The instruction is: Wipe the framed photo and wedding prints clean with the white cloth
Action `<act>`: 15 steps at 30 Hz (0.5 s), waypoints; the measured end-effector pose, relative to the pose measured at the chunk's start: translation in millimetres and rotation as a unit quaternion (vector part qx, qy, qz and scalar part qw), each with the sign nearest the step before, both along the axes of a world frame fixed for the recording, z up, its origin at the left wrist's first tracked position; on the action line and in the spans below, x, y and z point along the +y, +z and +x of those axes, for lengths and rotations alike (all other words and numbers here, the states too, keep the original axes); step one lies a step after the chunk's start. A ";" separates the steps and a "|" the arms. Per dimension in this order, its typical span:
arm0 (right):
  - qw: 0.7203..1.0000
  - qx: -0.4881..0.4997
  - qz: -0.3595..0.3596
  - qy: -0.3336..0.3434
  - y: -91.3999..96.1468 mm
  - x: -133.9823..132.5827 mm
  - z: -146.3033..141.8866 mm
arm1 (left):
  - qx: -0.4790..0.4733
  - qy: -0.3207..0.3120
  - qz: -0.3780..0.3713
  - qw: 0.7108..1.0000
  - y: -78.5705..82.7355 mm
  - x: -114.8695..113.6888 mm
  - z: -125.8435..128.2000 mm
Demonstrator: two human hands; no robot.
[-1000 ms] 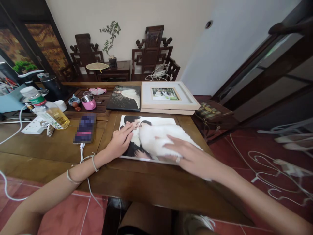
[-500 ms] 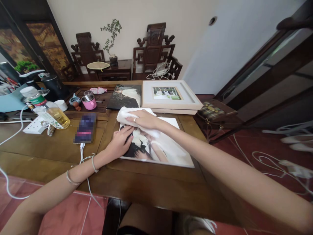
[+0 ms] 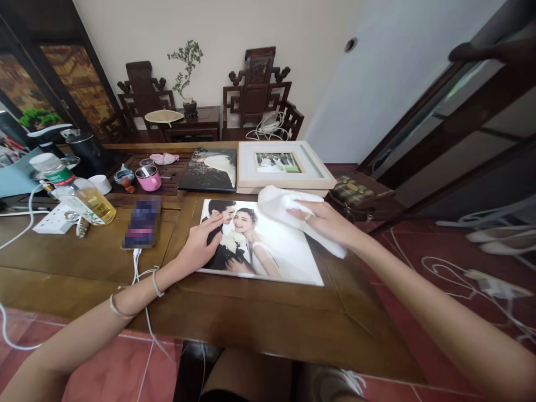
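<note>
A large frameless wedding photo [image 3: 268,251] lies flat on the wooden table [image 3: 259,324] in front of me. My left hand [image 3: 201,243] rests flat on the photo's left edge, fingers stretched out, pinning it down. My right hand [image 3: 324,220] presses a white cloth [image 3: 285,209] onto the photo's upper right corner, palm down with a ring on one finger. The cloth is bunched under and ahead of that hand.
Behind the photo lie a dark photo print [image 3: 211,170] and a white framed picture [image 3: 280,166]. To the left are a phone [image 3: 142,222] on a cable, a pink cup [image 3: 148,177], bottles [image 3: 81,195] and a power strip [image 3: 52,218]. A small bag [image 3: 360,195] sits right.
My right hand has swept the cloth across the photo, from its lower right to the top left and now to the upper right corner. The left hand has stayed put.
</note>
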State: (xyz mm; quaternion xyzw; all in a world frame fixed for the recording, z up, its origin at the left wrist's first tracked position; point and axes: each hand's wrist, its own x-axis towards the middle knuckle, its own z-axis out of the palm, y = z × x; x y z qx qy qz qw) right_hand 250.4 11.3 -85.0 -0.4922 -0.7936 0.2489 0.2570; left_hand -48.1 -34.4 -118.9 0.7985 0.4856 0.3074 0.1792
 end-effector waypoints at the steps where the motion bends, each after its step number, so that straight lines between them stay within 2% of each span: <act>1: 1.000 -0.011 0.004 0.001 -3.8 -8.7 3.5 | 0.002 0.003 -0.002 1.000 0.8 -0.4 0.6; 5: 0.995 -0.077 0.035 0.061 -10.6 -59.7 9.4 | 0.025 0.013 0.000 1.000 0.4 -1.7 2.6; 10: 0.976 -0.092 0.065 0.185 12.5 -120.9 5.1 | 0.041 0.021 0.006 0.999 -3.1 0.3 1.3; 13: 0.971 -0.086 0.043 0.221 23.3 -132.8 2.9 | 0.041 0.017 0.000 0.999 -4.1 2.6 -0.5; 15: 0.975 -0.098 0.004 0.202 22.1 -127.7 4.8 | 0.044 0.013 0.000 0.999 -3.7 3.5 -1.3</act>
